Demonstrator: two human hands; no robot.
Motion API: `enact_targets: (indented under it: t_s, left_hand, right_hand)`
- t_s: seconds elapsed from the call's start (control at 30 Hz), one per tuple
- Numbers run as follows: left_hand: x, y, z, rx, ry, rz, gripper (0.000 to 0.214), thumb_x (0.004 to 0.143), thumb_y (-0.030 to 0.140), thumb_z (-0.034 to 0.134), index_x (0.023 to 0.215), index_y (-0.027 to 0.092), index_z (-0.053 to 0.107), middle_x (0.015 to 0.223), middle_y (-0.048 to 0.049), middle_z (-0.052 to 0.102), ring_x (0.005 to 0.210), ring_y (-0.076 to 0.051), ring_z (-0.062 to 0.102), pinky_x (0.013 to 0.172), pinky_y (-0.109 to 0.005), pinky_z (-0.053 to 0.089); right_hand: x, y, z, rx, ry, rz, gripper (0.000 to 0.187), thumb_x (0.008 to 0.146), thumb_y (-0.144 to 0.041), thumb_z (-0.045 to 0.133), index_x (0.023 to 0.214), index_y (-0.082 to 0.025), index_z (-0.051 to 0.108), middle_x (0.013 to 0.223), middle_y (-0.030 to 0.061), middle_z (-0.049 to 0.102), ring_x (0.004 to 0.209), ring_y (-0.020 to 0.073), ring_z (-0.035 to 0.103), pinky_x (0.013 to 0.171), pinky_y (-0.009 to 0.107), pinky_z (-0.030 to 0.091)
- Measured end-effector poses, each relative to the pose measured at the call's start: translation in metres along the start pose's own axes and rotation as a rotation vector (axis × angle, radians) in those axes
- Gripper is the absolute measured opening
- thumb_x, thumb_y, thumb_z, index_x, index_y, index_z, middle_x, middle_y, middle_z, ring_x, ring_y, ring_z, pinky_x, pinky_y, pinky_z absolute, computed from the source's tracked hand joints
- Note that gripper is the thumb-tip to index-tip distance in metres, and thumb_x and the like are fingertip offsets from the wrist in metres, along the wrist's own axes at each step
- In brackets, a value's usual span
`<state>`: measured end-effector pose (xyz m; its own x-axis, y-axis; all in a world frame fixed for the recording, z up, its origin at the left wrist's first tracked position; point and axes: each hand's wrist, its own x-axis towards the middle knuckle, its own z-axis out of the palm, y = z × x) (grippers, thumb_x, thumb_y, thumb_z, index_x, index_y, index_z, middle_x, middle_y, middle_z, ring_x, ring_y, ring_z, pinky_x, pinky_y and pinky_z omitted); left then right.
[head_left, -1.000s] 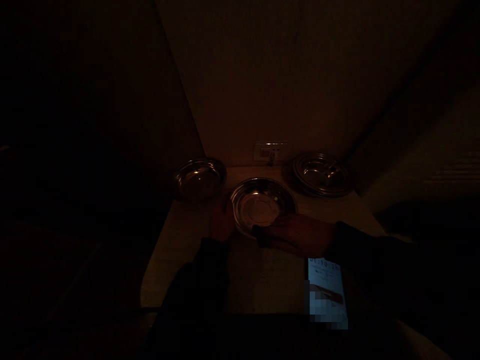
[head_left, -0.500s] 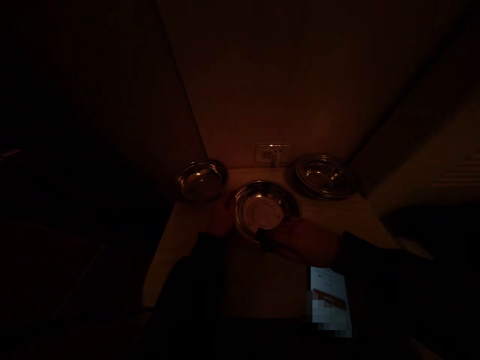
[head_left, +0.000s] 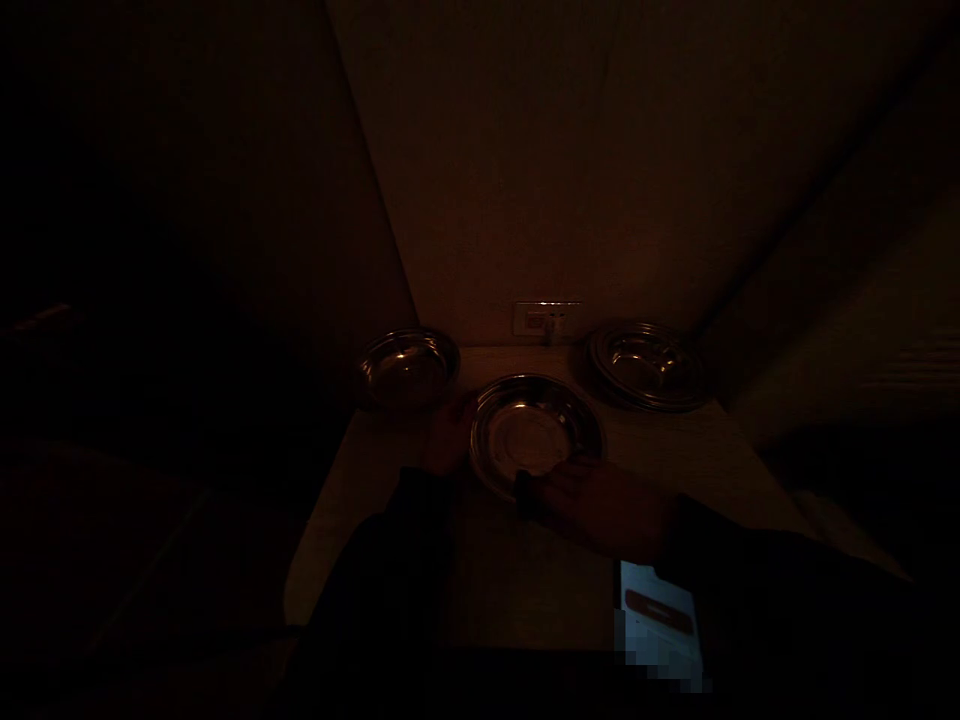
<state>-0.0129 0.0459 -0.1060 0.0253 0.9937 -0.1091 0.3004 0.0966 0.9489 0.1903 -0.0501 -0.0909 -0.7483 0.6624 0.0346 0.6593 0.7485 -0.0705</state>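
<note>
A round shiny metal dish (head_left: 525, 435) rests on a small wooden table in very dim light. My left hand (head_left: 448, 440) is at its left rim, fingers curled against the edge. Over the near right rim lies my right hand (head_left: 600, 500), its fingers bent and partly lost in shadow. A small dark patch (head_left: 523, 488) sticks out by its thumb side; whether this is a cloth or something else, I cannot tell. Behind, to the left, stands another metal dish (head_left: 409, 370). At the back right is a stack of metal plates (head_left: 649, 365), the top one divided into compartments.
A lit phone (head_left: 660, 615) lies at the table's near right, below my right forearm. On the back wall, a socket plate (head_left: 547, 318) with a plug in it sits just above the wooden tabletop (head_left: 525, 600). Walls rise close behind and to both sides.
The picture is darker, and the table and dishes sit slightly lower in view. Both hands stay at the middle dish. The phone's screen shows its content shifted.
</note>
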Motion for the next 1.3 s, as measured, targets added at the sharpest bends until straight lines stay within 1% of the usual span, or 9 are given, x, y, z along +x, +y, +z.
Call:
enact_targets:
  t_s: [0.13, 0.27, 0.33, 0.47, 0.67, 0.8, 0.9, 1.1, 1.3]
  left_hand:
    - [-0.024, -0.002, 0.002, 0.025, 0.112, -0.023, 0.04, 0.093, 0.034, 0.04, 0.109, 0.009, 0.067, 0.114, -0.0129, 0.069, 0.109, -0.025, 0.062, 0.098, -0.037, 0.044]
    - [-0.055, -0.01, 0.01, -0.063, 0.164, -0.069, 0.042, 0.093, 0.029, 0.04, 0.13, 0.011, 0.053, 0.133, -0.0128, 0.057, 0.122, -0.022, 0.054, 0.103, -0.034, 0.041]
    - [-0.061, -0.014, 0.013, -0.067, 0.207, -0.056, 0.042, 0.092, 0.025, 0.043, 0.131, 0.01, 0.051, 0.136, -0.0137, 0.054, 0.125, -0.022, 0.051, 0.105, -0.033, 0.039]
    - [-0.055, -0.02, 0.009, -0.08, 0.234, -0.033, 0.042, 0.09, 0.022, 0.045, 0.129, 0.007, 0.051, 0.135, -0.0165, 0.054, 0.126, -0.022, 0.05, 0.107, -0.034, 0.037]
    - [-0.05, -0.02, 0.005, -0.048, 0.213, 0.0, 0.039, 0.089, 0.025, 0.048, 0.124, 0.012, 0.057, 0.127, -0.0136, 0.061, 0.117, -0.024, 0.057, 0.099, -0.037, 0.045]
    - [-0.051, -0.018, 0.01, 0.007, 0.262, -0.003, 0.039, 0.091, 0.024, 0.043, 0.124, 0.011, 0.058, 0.129, -0.0134, 0.06, 0.119, -0.024, 0.056, 0.103, -0.038, 0.041]
    - [-0.047, -0.019, 0.006, 0.018, 0.207, -0.03, 0.04, 0.091, 0.026, 0.044, 0.125, 0.012, 0.058, 0.127, -0.0126, 0.061, 0.118, -0.024, 0.057, 0.101, -0.038, 0.043]
    - [-0.042, -0.022, 0.002, -0.019, 0.17, 0.005, 0.039, 0.09, 0.029, 0.045, 0.123, 0.015, 0.061, 0.124, -0.0107, 0.064, 0.115, -0.025, 0.059, 0.098, -0.038, 0.045]
    - [-0.043, -0.02, 0.002, -0.054, 0.203, -0.045, 0.039, 0.09, 0.03, 0.047, 0.123, 0.014, 0.061, 0.123, -0.0105, 0.065, 0.116, -0.024, 0.059, 0.1, -0.038, 0.045]
  right_hand:
    - [0.015, -0.009, 0.005, -0.055, -0.03, 0.047, 0.03, 0.096, -0.028, 0.043, 0.118, -0.011, 0.056, 0.098, 0.0142, 0.069, 0.088, 0.0234, 0.065, 0.073, 0.037, 0.049]
    - [0.038, -0.023, 0.006, -0.077, -0.039, 0.098, 0.029, 0.095, -0.021, 0.043, 0.12, -0.011, 0.054, 0.098, 0.0132, 0.069, 0.087, 0.024, 0.064, 0.07, 0.036, 0.05]
    - [0.046, -0.031, 0.005, -0.07, -0.044, 0.107, 0.029, 0.095, -0.018, 0.042, 0.12, -0.011, 0.054, 0.098, 0.0131, 0.069, 0.087, 0.0241, 0.064, 0.069, 0.036, 0.05]
    - [0.04, -0.035, 0.003, -0.043, -0.042, 0.091, 0.03, 0.094, -0.018, 0.042, 0.121, -0.01, 0.053, 0.104, 0.0149, 0.067, 0.093, 0.0247, 0.063, 0.072, 0.037, 0.051]
    - [0.004, -0.008, -0.002, -0.049, -0.065, -0.058, 0.031, 0.094, -0.027, 0.048, 0.121, -0.013, 0.055, 0.109, 0.0143, 0.067, 0.096, 0.0247, 0.063, 0.082, 0.041, 0.049]
    - [0.022, -0.022, -0.003, -0.005, -0.104, 0.004, 0.028, 0.094, -0.028, 0.046, 0.115, -0.011, 0.058, 0.103, 0.0138, 0.068, 0.091, 0.0248, 0.064, 0.077, 0.039, 0.05]
    - [0.032, -0.031, -0.004, 0.077, -0.111, 0.058, 0.033, 0.096, -0.03, 0.041, 0.119, -0.011, 0.055, 0.102, 0.014, 0.068, 0.09, 0.0241, 0.064, 0.072, 0.036, 0.051]
    - [0.004, -0.003, -0.011, 0.068, -0.094, -0.069, 0.033, 0.097, -0.036, 0.041, 0.113, -0.014, 0.059, 0.106, 0.0141, 0.067, 0.096, 0.0237, 0.062, 0.083, 0.04, 0.047]
    - [0.018, -0.023, -0.008, 0.074, -0.11, 0.038, 0.032, 0.097, -0.034, 0.039, 0.108, -0.013, 0.059, 0.098, 0.0124, 0.068, 0.086, 0.0213, 0.063, 0.071, 0.033, 0.048]
